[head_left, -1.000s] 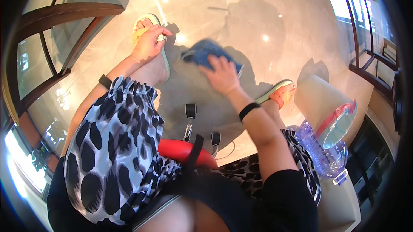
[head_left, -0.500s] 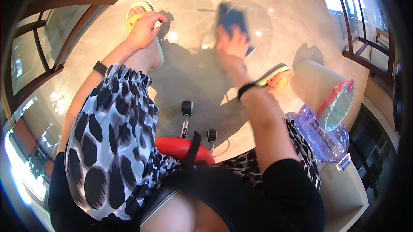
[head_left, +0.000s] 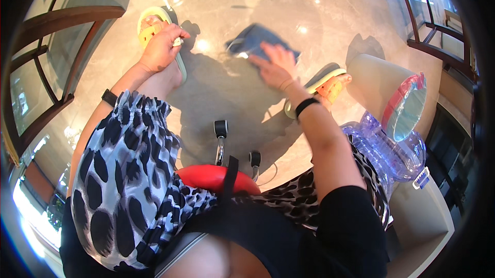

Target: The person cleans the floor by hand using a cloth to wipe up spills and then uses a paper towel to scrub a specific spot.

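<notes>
My right hand lies flat on a blue cloth that is spread on the glossy beige tiled floor, fingers extended. My left hand rests closed on my ankle just above a yellow sandal, and a small white thing shows at its fingertips. Each wrist carries a black band. I sit on a red wheeled stool in patterned trousers.
A second sandal is under my right foot. A clear bluish plastic water jug and a beige cylinder with a red-rimmed lid stand at the right. Dark wooden chair frames stand at the left and far right.
My right hand has slid the blue cloth over the floor: away from me and to the right, then back to the left and nearer. My left hand stays at the ankle.
</notes>
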Available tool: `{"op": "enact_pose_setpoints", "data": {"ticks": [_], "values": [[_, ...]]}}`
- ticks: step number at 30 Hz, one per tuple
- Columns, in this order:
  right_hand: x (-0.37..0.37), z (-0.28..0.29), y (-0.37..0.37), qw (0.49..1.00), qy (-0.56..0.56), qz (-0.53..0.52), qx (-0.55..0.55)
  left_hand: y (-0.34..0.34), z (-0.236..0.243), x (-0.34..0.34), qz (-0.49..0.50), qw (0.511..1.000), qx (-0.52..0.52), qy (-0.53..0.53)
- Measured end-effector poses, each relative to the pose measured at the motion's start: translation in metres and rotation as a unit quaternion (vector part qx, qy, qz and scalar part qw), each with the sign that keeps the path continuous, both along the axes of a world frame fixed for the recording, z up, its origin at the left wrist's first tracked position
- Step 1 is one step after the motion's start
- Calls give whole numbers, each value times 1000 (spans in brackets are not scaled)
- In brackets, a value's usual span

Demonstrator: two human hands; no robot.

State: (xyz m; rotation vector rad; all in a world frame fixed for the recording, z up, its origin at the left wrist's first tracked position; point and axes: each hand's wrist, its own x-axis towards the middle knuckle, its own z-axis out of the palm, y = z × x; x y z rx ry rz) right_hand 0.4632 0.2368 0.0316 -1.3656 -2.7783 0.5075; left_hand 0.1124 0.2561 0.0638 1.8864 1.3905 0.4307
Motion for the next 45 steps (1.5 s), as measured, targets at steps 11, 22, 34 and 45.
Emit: {"op": "enact_pose_setpoints", "data": {"ticks": [11,22,34,45], "values": [[0,-11,93,940,-86,-278,176,0,5,5,-61,997,1,42],[-42,12,26,980,14,198,9,-17,-2,17,-44,997,-61,33],[52,29,273,869,-162,-467,-27,30,27,23,65,956,-175,227],[-211,41,184,979,56,176,91,81,54,-2,202,854,-328,349]]}}
